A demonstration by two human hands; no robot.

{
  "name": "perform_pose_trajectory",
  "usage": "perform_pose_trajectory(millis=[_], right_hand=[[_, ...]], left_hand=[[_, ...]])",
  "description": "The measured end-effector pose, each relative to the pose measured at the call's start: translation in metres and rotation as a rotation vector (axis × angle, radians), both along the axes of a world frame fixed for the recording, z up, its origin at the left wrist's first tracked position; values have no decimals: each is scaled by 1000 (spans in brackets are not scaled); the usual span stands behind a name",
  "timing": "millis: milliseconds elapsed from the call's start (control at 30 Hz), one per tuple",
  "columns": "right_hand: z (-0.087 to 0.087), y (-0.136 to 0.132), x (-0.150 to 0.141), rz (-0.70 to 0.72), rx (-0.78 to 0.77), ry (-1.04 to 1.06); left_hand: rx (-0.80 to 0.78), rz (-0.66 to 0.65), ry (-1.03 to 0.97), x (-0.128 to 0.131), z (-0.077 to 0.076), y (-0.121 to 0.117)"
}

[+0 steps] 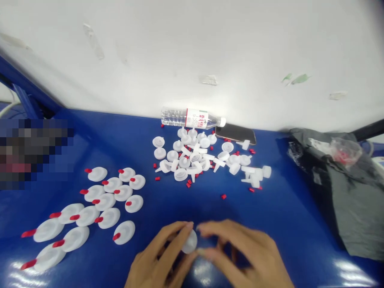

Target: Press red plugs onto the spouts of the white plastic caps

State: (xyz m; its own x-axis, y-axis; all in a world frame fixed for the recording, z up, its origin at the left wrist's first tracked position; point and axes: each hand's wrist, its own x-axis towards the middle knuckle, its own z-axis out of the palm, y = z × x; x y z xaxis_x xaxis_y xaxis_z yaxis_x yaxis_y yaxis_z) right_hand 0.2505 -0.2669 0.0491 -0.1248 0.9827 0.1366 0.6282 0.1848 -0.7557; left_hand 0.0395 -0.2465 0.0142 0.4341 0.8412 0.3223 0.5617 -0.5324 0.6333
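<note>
Near the front edge my left hand (166, 254) is closed on a white nozzle cap (189, 242), its round face showing between the fingers. My right hand (244, 248) is just to the right, slightly blurred, thumb and forefinger apart beside the cap's edge; I cannot tell whether the thumb touches it. On the left lie several white nozzle caps (103, 202) with red tips fitted (100, 219). Beyond my hands is a loose heap of white caps (195, 156) without red tips, with small red tips (223, 197) scattered around them.
A clear plastic bottle (177, 117) lies on its side at the back by the white wall (192, 48), with a dark phone (237, 134) next to it. A grey and black plastic bag (357, 200) covers the right side of the blue table (168, 204).
</note>
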Motion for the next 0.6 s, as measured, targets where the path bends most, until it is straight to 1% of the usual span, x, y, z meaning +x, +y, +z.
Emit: perform_pose_trajectory(millis=[100,167,200,267,333,400,500,600], right_hand=[[-9,10,17,-248,-3,-143],[-14,18,28,-321,-31,-245],[-17,22,32,-330,-45,-282],[-23,27,37,-326,-51,-322],[-28,29,38,-324,-39,-322],[-28,28,38,-329,-30,-281],[-21,24,33,-331,-34,-145],[-6,19,20,-258,2,-16]], left_hand=[[-83,154,-53,-5,-5,3],[-137,243,-98,-3,-6,3],[-154,269,-124,-1,-6,3],[-184,280,-178,2,-7,2],[-217,261,-226,3,-9,1],[-254,250,-247,3,-10,1],[-281,242,-242,0,-11,1],[-286,203,-227,-1,-10,3]])
